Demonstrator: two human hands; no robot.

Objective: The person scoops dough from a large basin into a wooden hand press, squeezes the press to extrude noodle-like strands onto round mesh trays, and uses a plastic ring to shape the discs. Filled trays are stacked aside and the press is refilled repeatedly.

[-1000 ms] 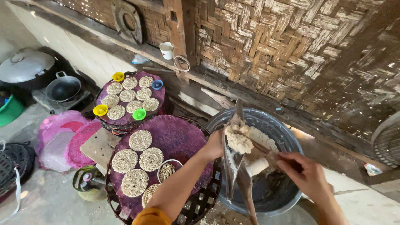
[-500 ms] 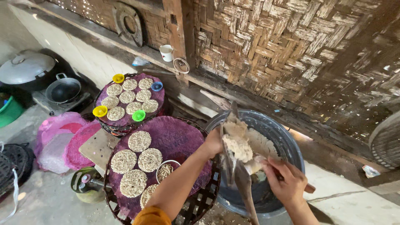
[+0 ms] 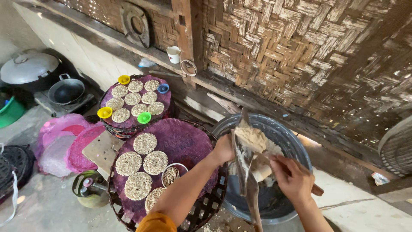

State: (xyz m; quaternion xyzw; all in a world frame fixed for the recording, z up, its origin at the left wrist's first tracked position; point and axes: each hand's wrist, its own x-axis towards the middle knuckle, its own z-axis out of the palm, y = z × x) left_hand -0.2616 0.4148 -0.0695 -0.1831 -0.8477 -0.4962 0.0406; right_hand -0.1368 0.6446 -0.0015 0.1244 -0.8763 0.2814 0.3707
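At lower centre, the left hand (image 3: 224, 149) closes round a long metal press (image 3: 245, 172) heaped with dough (image 3: 252, 138); the right hand (image 3: 292, 178), fingers curled, grips a wooden-handled scraper (image 3: 264, 172) over the grey basin (image 3: 296, 148).

The round mat (image 3: 189, 141) on the near tray is deep purple, dotted with pale beige noodle discs (image 3: 145, 143) of a fine tangled pattern. The far mat (image 3: 165, 101) is purple too, ringed by two yellow cups (image 3: 105, 112), a green cup (image 3: 144, 117) and a blue cup (image 3: 163, 88). The basin (image 3: 296, 150) is dark grey-blue, the dough (image 3: 251, 137) tan. The wall (image 3: 300, 51) is woven brown bamboo in a basket pattern. The sleeve (image 3: 156, 223) is orange.
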